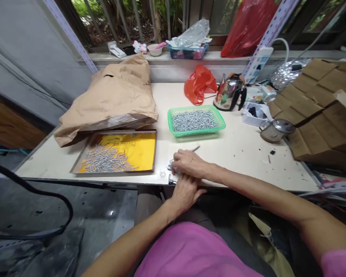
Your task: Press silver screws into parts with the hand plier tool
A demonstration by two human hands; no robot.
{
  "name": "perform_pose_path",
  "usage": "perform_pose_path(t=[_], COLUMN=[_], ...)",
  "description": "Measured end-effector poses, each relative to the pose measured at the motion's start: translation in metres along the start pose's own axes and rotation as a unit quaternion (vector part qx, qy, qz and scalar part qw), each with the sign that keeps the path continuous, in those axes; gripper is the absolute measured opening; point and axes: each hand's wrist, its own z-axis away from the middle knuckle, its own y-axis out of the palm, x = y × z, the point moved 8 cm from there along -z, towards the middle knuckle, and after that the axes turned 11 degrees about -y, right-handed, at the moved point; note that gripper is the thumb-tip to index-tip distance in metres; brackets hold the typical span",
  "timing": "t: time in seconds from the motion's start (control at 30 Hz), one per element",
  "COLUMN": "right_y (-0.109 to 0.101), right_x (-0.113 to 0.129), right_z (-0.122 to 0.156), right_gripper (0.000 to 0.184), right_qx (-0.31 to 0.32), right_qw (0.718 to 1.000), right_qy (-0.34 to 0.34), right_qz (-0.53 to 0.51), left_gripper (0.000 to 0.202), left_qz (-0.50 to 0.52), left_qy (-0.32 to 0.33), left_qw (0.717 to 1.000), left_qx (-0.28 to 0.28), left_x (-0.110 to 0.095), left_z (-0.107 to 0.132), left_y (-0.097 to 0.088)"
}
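Observation:
My right hand lies over the table's front edge with its fingers curled round small metal parts; a thin screw pokes out beyond the knuckles. My left hand sits just under it at the table edge, its fingertips hidden beneath the right hand. A green basket full of silver screws stands just beyond the hands. To the left lies a flat tray with a yellow lining and a heap of screws.
A large brown paper bag lies behind the tray. A red plastic bag, a steel kettle, a small metal pot and stacked cardboard boxes crowd the right. A black cable hangs at the left.

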Motion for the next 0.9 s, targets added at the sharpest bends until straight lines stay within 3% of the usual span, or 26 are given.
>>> perform_pose_path(t=[0.07, 0.17, 0.3, 0.4, 0.5, 0.57, 0.63, 0.7, 0.8, 0.9], right_y=[0.005, 0.015, 0.026, 0.022, -0.023, -0.066, -0.096, -0.112, -0.103, -0.084], right_x=[0.027, 0.045, 0.050, 0.041, 0.012, -0.019, -0.059, -0.098, -0.133, -0.125], right_z=[-0.015, -0.031, -0.042, -0.043, -0.027, -0.004, 0.019, 0.037, 0.047, 0.050], right_gripper=[0.016, 0.013, 0.014, 0.014, 0.016, 0.017, 0.018, 0.025, 0.039, 0.041], right_qx=[0.041, 0.087, 0.060, 0.006, -0.157, -0.280, -0.325, -0.333, -0.276, -0.256], right_qw=[0.997, 0.990, 0.989, 0.993, 0.982, 0.957, 0.943, 0.934, 0.942, 0.949], right_qy=[-0.066, -0.113, -0.137, -0.112, -0.044, 0.005, 0.074, 0.128, 0.165, 0.164], right_qz=[-0.016, -0.006, -0.011, -0.049, -0.092, -0.079, -0.022, 0.032, 0.093, 0.086], left_gripper=[0.053, 0.055, 0.059, 0.054, 0.034, 0.020, 0.023, 0.026, 0.026, 0.027], left_qz=[0.010, 0.019, 0.028, 0.029, 0.022, -0.006, -0.059, -0.129, -0.175, -0.195], left_qy=[-0.005, 0.006, 0.011, 0.027, 0.055, 0.003, -0.134, -0.240, -0.314, -0.318], left_qw=[1.000, 1.000, 0.999, 0.999, 0.998, 0.998, 0.982, 0.953, 0.927, 0.926], left_qx=[0.012, 0.020, 0.016, 0.010, -0.022, -0.069, -0.119, -0.135, -0.110, -0.056], left_x=[0.003, 0.004, 0.002, -0.002, 0.010, 0.043, 0.100, 0.156, 0.220, 0.251], left_z=[0.004, 0.010, 0.015, 0.019, 0.026, 0.028, 0.029, 0.032, 0.034, 0.032], left_y=[0.007, 0.013, 0.013, 0.002, -0.034, -0.074, -0.121, -0.160, -0.189, -0.189])
